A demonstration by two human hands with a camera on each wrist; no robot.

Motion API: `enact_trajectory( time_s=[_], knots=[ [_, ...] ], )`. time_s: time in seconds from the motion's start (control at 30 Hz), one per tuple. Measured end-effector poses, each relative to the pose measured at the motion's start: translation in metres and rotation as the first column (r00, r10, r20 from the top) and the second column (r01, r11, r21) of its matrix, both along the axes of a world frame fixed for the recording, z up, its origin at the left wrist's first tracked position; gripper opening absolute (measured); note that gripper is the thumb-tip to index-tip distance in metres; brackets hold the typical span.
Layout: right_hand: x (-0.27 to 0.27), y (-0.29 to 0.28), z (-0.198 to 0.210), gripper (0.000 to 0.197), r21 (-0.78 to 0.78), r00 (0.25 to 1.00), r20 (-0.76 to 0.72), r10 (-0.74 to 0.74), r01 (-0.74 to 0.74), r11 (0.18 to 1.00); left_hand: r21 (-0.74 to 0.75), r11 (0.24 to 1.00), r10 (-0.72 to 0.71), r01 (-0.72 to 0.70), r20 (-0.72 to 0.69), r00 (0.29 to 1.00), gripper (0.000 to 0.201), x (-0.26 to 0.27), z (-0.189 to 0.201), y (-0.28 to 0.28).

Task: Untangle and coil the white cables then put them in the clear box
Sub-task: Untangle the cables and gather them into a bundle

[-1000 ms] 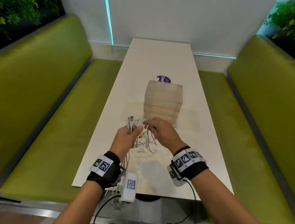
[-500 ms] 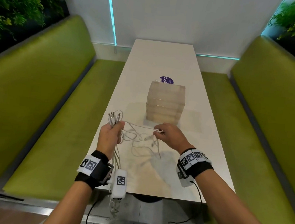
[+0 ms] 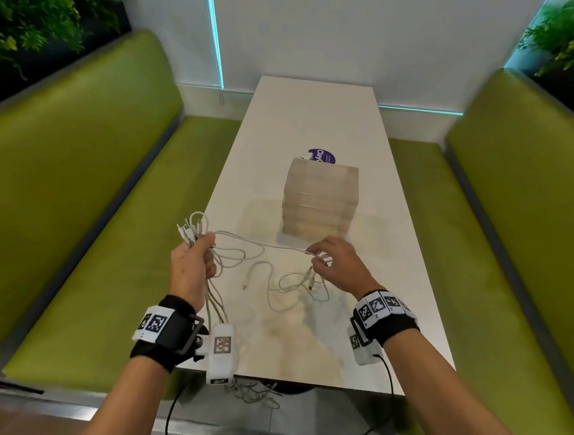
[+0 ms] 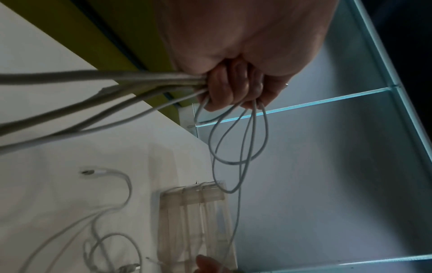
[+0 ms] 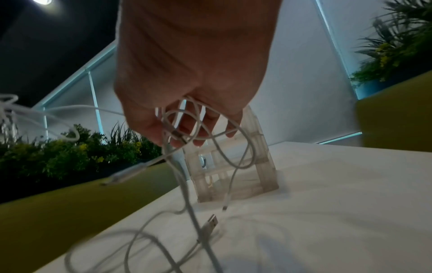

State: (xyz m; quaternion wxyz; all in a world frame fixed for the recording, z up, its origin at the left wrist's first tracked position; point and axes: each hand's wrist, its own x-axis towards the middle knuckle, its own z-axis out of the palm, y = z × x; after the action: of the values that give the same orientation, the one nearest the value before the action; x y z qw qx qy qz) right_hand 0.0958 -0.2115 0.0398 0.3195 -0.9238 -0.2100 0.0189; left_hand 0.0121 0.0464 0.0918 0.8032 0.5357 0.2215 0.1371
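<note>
A tangle of white cables (image 3: 267, 277) hangs between my two hands above the white table (image 3: 321, 117). My left hand (image 3: 194, 261) grips a bundle of them (image 4: 140, 81), with several plug ends sticking up past the thumb and loops (image 4: 236, 144) dangling from the fingers. My right hand (image 3: 335, 265) pinches one strand (image 5: 180, 127) that runs taut to the left hand; loose loops and a USB plug (image 5: 210, 224) hang below it over the table. The clear box (image 3: 319, 199) stands on the table just beyond the right hand, also seen in the wrist views (image 4: 194, 221) (image 5: 264, 170).
Green benches (image 3: 74, 200) (image 3: 519, 218) flank the narrow table. A purple sticker (image 3: 321, 155) lies behind the box. More cable (image 3: 251, 391) hangs off the table's near edge. Plants line both upper corners.
My hands have moved apart, the left going left and the right staying near the box, so one strand is now stretched between them and the tangle has spread open.
</note>
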Motion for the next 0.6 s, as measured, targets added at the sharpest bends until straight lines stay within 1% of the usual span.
enact_trajectory(
  time_s=[0.07,0.17,0.27,0.4,0.5,0.6],
  knots=[
    [-0.004,-0.001,0.004,0.020,0.084,0.999,-0.037,0.020,-0.017,0.996,0.002,1.000,0.000,0.000,-0.005,1.000,0.033,0.002,-0.001,0.002],
    [-0.009,-0.001,0.006,0.028,0.068,0.992,-0.070,0.102,-0.098,0.993,0.007,1.000,0.015,-0.015,-0.013,1.000,0.033,0.003,-0.002,0.004],
    [-0.015,0.000,0.006,0.021,0.075,0.988,-0.089,0.129,-0.123,0.990,0.003,0.998,0.058,-0.058,-0.027,0.998,0.031,0.006,-0.004,0.007],
    [-0.015,-0.003,0.007,0.020,0.084,0.988,-0.081,0.129,-0.122,0.989,-0.004,0.993,0.116,-0.116,-0.052,0.992,0.029,0.010,-0.007,0.008],
    [-0.015,-0.002,0.009,0.013,0.148,0.996,-0.022,0.086,-0.082,0.986,0.036,0.985,0.171,-0.168,-0.088,0.981,0.026,0.013,-0.011,0.007],
    [-0.014,0.001,0.009,0.008,0.211,0.997,0.039,0.069,-0.076,0.975,0.056,0.979,0.200,-0.194,-0.120,0.972,0.020,0.015,-0.013,0.009]
  ],
)
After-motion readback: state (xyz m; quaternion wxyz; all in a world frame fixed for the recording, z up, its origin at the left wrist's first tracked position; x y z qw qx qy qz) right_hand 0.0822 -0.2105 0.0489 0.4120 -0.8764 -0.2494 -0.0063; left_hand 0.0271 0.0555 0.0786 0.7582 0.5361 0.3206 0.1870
